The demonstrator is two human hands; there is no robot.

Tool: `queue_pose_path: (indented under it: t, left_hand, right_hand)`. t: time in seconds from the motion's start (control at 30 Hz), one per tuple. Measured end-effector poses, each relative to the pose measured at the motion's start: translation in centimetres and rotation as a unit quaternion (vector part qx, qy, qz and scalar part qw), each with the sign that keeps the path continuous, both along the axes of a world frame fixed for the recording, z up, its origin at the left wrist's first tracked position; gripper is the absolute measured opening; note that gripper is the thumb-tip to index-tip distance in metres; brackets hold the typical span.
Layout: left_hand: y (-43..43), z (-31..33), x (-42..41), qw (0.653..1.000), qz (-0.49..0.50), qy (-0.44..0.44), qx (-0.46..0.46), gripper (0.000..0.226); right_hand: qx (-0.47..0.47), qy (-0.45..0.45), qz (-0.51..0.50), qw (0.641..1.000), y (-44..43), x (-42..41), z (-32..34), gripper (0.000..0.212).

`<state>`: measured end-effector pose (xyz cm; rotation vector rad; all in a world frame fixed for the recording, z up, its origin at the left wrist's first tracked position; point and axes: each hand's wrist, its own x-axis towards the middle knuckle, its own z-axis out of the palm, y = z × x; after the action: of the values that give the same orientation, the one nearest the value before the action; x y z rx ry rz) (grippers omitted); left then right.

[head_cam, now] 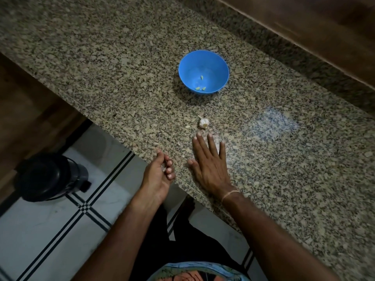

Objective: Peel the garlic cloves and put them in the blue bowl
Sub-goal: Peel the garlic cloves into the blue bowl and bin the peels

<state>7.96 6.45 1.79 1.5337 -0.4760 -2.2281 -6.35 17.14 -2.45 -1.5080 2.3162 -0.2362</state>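
The blue bowl (pixel 203 71) stands on the granite counter (pixel 113 63) and holds three small peeled cloves (pixel 200 86). A partly stripped garlic bulb (pixel 203 123) lies nearer to me, with a loose clove (pixel 188 126) just left of it. My right hand (pixel 209 165) lies flat on the counter, fingers straight, fingertips a short way below the bulb. My left hand (pixel 159 175) is cupped at the counter's edge, fingers curled around something pale and small, probably garlic skins; what it holds is mostly hidden.
The counter edge runs diagonally from upper left to lower right. Below it are a tiled floor with black lines (pixel 60 230) and a dark round bin (pixel 50 177). A brown wooden panel (pixel 316 33) rises behind the counter at the upper right.
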Motion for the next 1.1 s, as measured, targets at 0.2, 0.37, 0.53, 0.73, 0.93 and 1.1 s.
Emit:
queue_pose_path:
  t: [0.2,0.37,0.53,0.73,0.93,1.1]
  left_hand:
    - [-0.1,-0.2,0.2,1.0,0.006,0.014,0.0,0.036]
    - [0.2,0.2,0.0,1.0,0.01,0.026,0.0,0.037]
    - [0.4,0.7,0.0,1.0,0.007,0.022,-0.001,0.039]
    - [0.3,0.6,0.9,0.999,0.016,0.03,-0.006,0.038]
    - [0.3,0.9,0.8,0.999,0.022,0.031,0.002,0.039]
    - [-0.2,0.9,0.5,0.999,0.037,0.025,0.009,0.036]
  right_hand:
    - [0.016,-0.008,-0.072,0.997,4.5,1.1,1.2,0.075]
    - [0.044,0.029,-0.039,0.998,3.9,1.8,0.4,0.079]
    - [0.017,0.025,-0.038,0.999,-2.3,2.1,0.2,0.075]
    - [-0.049,-0.048,-0.05,0.996,-2.4,1.9,0.5,0.08]
    - [-0.115,-0.008,0.051,0.992,-2.7,1.9,0.6,0.046]
    - [-0.186,-0.012,-0.011,0.982,-0.8,1.9,1.3,0.004]
